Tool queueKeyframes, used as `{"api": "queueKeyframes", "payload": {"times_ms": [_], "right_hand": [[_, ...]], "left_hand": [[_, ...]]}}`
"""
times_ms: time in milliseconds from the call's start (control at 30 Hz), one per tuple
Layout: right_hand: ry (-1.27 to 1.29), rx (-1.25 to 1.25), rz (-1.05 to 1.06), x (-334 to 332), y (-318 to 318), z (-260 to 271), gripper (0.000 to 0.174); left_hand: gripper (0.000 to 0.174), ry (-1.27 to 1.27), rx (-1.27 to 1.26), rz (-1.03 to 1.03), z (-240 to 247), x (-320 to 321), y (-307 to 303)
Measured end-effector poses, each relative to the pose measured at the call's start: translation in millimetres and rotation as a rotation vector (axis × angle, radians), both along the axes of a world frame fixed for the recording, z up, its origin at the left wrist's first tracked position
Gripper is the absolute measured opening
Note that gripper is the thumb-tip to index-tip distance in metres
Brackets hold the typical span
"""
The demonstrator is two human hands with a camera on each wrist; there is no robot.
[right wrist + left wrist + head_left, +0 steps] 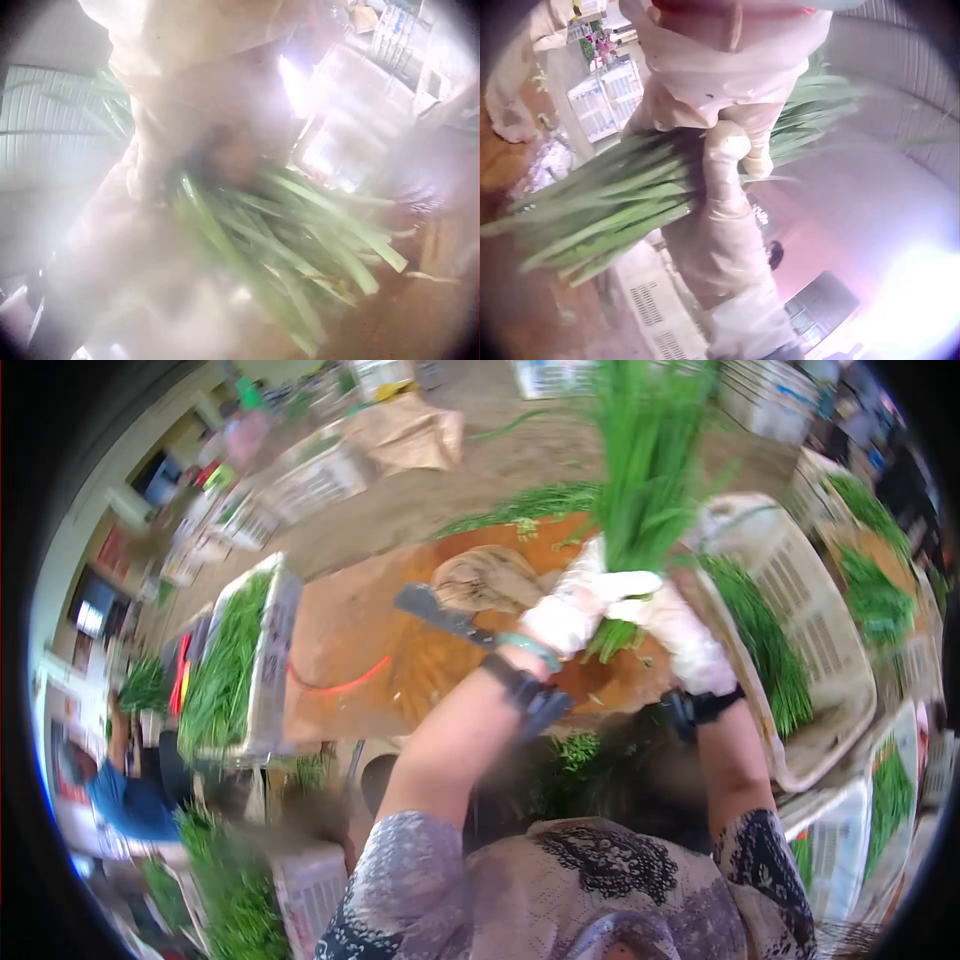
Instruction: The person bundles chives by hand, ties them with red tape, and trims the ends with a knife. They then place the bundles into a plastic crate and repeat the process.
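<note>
Both hands, in whitish gloves, grip one bunch of long green stalks (650,470) near its lower end, above an orange-brown board (350,610). In the head view the left hand (575,605) is on the left side of the bunch and the right hand (680,630) on the right, the two touching. The left wrist view shows the gloved fingers round the stalks (630,195). Cut stalk ends (322,247) stick out below the right hand (202,97) in its blurred wrist view. A wide dark blade (440,615) lies on the board beside a tan cloth (487,578).
A white crate (850,630) with greens stands at the right of the board, another crate (268,660) of greens at its left. Loose greens (540,505) lie along the far edge. A person in blue (135,795) is at the far left.
</note>
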State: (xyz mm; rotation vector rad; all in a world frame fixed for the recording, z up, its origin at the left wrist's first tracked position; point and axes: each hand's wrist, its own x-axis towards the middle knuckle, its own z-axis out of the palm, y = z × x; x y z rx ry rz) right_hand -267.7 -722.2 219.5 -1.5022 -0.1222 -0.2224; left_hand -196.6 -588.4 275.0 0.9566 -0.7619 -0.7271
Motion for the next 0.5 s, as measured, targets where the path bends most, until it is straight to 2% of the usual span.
{"api": "queueKeyframes", "payload": {"times_ms": [33,67,100,133,167,200,233,267,367,467,500], "right_hand": [[-0.002,-0.102,-0.021,-1,11,29,0.041],[-0.007,-0.202,-0.04,-1,20,58,0.04],[-0.078,-0.168,-0.076,9,16,52,0.039],[-0.144,-0.131,-0.12,20,15,49,0.038],[-0.149,-0.091,-0.156,30,26,57,0.038],[-0.137,-0.041,-0.145,35,31,66,0.037],[-0.125,0.009,-0.134,40,36,75,0.037],[-0.247,-0.079,-0.136,52,59,94,0.041],[-0.065,0.304,0.079,78,111,118,0.041],[0.028,0.617,0.29,103,170,113,0.048],[0.083,0.635,0.282,115,187,104,0.048]], "left_hand": [[0.055,-0.106,-0.161,0.007,6,5,-5],[0.055,-0.282,-0.171,0.068,35,4,5],[0.056,-0.107,-0.096,0.05,40,9,9],[0.06,-0.287,-0.021,0.253,36,27,-2],[0.066,-0.174,0.043,0.263,53,29,4],[0.072,-0.233,0.241,0.392,91,15,35],[0.069,-0.433,0.323,0.411,115,13,60],[0.067,-0.625,0.409,0.422,127,19,87],[0.054,-1.204,0.411,0.435,103,79,205],[0.045,-1.197,1.071,0.695,34,129,342],[0.045,-1.262,1.381,0.71,-19,152,392]]}}
